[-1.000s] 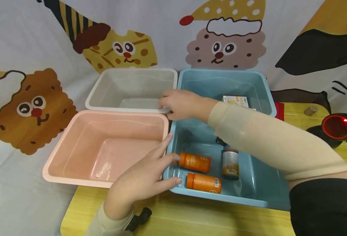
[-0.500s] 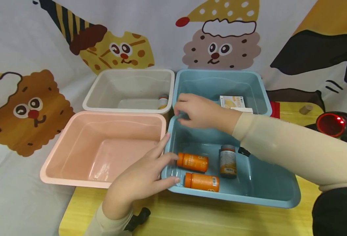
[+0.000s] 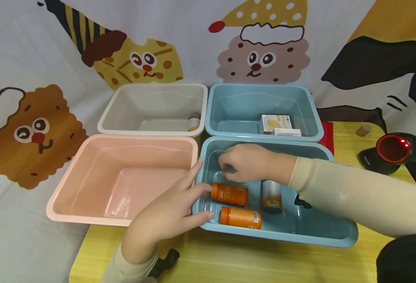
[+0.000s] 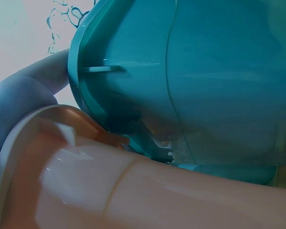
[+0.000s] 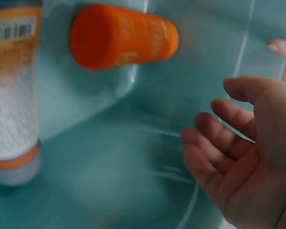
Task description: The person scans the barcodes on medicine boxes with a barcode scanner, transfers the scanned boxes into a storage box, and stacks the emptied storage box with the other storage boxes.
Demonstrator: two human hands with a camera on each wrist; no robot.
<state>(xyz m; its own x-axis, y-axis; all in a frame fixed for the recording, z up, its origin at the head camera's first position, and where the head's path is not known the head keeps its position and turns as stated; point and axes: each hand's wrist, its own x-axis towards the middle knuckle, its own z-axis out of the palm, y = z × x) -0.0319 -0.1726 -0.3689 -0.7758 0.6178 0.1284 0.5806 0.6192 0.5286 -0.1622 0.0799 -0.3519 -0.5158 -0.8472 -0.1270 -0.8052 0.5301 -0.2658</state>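
My right hand point(image 3: 247, 162) hovers inside the near blue bin point(image 3: 282, 237), fingers loosely bent and holding nothing, as the right wrist view also shows. Just below it lies an orange bottle point(image 3: 230, 193). A second orange bottle point(image 3: 241, 218) lies nearer the front wall. To their right is a bottle with a white and orange label point(image 3: 271, 195), its upper end hidden under my right wrist. My left hand point(image 3: 169, 214) rests across the bin's left rim, fingers spread, one fingertip close to the upper orange bottle's cap.
A pink bin point(image 3: 123, 220) stands left of the near blue bin. Behind are a grey bin point(image 3: 151, 132) with a small bottle point(image 3: 194, 122) and another blue bin point(image 3: 261, 138) with white boxes point(image 3: 277, 122). At right, a black device with a red-lit ring point(image 3: 392, 149) stands beside a short wooden cylinder point(image 3: 363, 130).
My right hand has come away from the grey bin, crossing right and down into the near blue bin. A small bottle now shows in the grey bin. My left hand has stayed put.
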